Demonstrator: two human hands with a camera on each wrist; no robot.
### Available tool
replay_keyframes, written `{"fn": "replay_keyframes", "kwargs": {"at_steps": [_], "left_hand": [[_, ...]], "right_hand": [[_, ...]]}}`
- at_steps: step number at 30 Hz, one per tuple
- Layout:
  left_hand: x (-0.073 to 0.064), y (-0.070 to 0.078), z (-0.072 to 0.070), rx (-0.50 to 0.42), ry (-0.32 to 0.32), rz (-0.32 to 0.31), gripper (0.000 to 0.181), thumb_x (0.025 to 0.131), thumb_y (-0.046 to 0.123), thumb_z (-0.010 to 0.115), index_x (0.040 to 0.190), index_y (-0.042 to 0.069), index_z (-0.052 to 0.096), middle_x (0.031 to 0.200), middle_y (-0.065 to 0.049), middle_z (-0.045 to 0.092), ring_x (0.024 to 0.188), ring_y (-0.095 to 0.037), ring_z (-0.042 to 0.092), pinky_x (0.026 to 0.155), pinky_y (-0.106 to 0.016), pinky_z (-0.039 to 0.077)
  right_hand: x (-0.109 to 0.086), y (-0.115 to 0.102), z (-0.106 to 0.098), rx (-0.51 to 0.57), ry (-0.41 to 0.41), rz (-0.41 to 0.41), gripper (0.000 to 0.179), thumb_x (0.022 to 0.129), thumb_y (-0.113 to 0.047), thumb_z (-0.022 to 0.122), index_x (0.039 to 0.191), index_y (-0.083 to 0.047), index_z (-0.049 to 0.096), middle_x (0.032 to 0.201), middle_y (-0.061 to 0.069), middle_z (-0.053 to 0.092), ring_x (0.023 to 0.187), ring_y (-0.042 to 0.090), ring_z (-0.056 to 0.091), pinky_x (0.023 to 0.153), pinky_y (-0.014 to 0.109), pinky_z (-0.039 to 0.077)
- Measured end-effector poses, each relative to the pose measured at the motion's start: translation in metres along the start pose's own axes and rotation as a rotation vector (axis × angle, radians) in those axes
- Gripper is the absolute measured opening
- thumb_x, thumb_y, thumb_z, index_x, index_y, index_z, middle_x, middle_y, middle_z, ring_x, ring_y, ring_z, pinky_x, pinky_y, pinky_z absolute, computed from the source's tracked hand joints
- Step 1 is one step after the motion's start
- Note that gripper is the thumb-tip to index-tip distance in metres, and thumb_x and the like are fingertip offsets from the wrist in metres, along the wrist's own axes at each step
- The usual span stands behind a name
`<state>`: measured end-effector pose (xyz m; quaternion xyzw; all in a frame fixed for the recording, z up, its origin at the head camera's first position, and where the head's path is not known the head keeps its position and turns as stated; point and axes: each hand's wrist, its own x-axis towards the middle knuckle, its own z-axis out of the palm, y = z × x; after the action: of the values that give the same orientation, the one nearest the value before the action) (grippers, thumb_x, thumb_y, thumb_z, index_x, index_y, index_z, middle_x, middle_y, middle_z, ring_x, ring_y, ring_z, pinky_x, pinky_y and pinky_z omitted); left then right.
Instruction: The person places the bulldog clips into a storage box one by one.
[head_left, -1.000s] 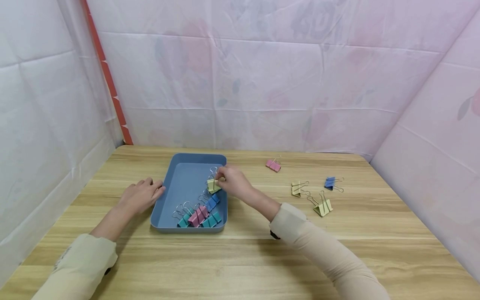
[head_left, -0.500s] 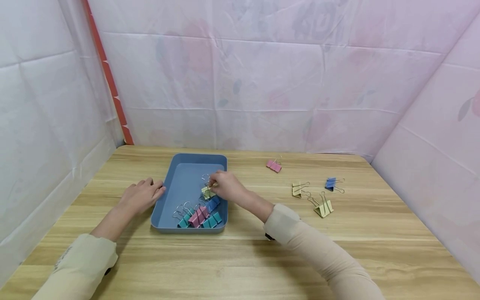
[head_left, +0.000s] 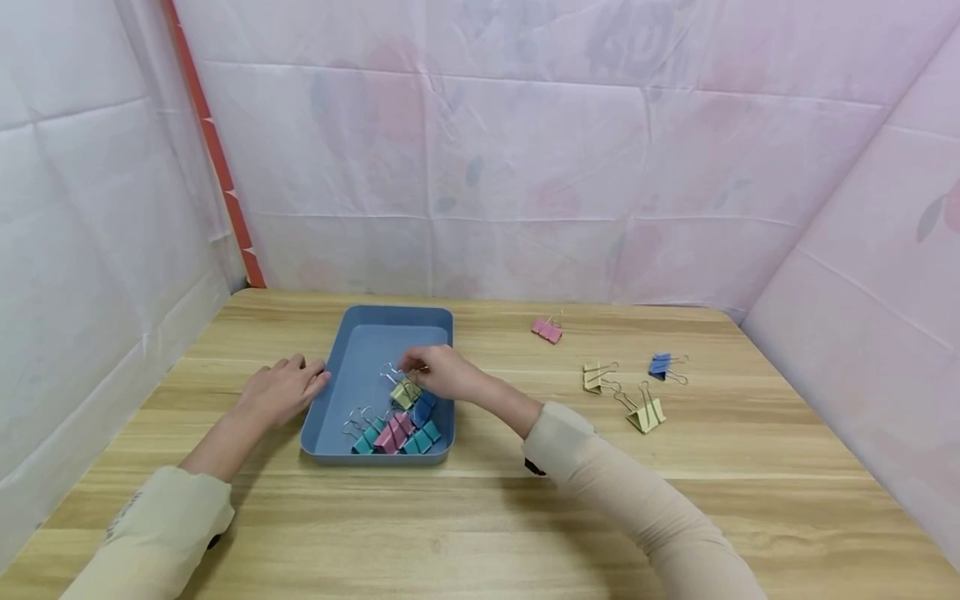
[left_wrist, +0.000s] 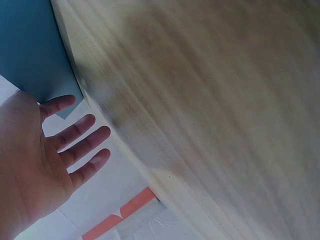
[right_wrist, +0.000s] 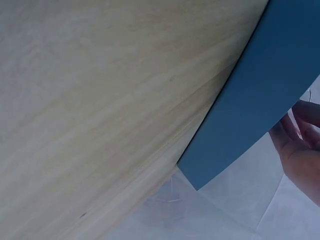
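Note:
Over the blue tray (head_left: 356,354), my right hand (head_left: 444,372) pinches a yellow binder clip (head_left: 406,393) by its wire handles. That clip is low in the tray, right behind a blue clip (head_left: 423,408). A pink clip (head_left: 393,432) and two teal clips (head_left: 422,437) lie along the tray's near end. My left hand (head_left: 279,392) rests at the tray's left wall with its fingers extended; the left wrist view shows the palm and spread fingers beside the tray wall (left_wrist: 35,45). In the right wrist view, the tray wall (right_wrist: 240,105) hides the held clip.
Right of the tray on the wooden table (head_left: 480,525) lie a pink clip (head_left: 547,331), a blue clip (head_left: 660,365) and two yellow clips (head_left: 647,417). A white patterned cloth (head_left: 525,167) hangs behind the table and along both sides.
My right hand has moved left and toward the near end inside the tray, bringing the yellow binder clip down beside the blue one. The left hand stays where it was.

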<state>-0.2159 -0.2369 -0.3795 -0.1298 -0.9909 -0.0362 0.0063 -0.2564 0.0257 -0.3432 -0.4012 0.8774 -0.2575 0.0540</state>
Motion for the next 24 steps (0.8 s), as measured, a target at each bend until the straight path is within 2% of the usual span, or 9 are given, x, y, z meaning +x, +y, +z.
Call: {"fn": "replay_keyframes", "kwargs": {"at_steps": [4, 14, 24], "left_hand": [[0.000, 0.000, 0.000, -0.002, -0.004, -0.004, 0.048, 0.099, 0.035, 0.035, 0.127, 0.000, 0.049, 0.120, -0.032, 0.046, 0.107, -0.047, 0.046, 0.085, -0.061, 0.036], [0.001, 0.000, 0.000, -0.002, -0.013, -0.013, 0.049, 0.099, 0.036, 0.034, 0.129, 0.000, 0.048, 0.124, -0.033, 0.043, 0.111, -0.048, 0.043, 0.087, -0.061, 0.034], [0.001, -0.001, 0.001, 0.000, -0.020, -0.010, 0.050, 0.099, 0.036, 0.034, 0.130, 0.000, 0.048, 0.125, -0.032, 0.043, 0.111, -0.048, 0.043, 0.087, -0.061, 0.034]], "right_hand": [[0.000, 0.000, 0.000, 0.053, -0.005, 0.009, 0.025, 0.087, 0.009, 0.052, 0.111, 0.003, 0.057, 0.105, 0.013, 0.062, 0.099, 0.022, 0.058, 0.083, 0.023, 0.045], [-0.004, 0.001, -0.005, 0.120, 0.039, 0.034, 0.024, 0.086, 0.012, 0.050, 0.109, 0.007, 0.056, 0.105, 0.016, 0.061, 0.099, 0.025, 0.058, 0.085, 0.024, 0.045], [-0.019, 0.001, -0.019, 0.192, 0.077, 0.067, 0.023, 0.087, 0.010, 0.051, 0.110, 0.009, 0.055, 0.108, 0.021, 0.059, 0.103, 0.030, 0.056, 0.087, 0.028, 0.044]]}}
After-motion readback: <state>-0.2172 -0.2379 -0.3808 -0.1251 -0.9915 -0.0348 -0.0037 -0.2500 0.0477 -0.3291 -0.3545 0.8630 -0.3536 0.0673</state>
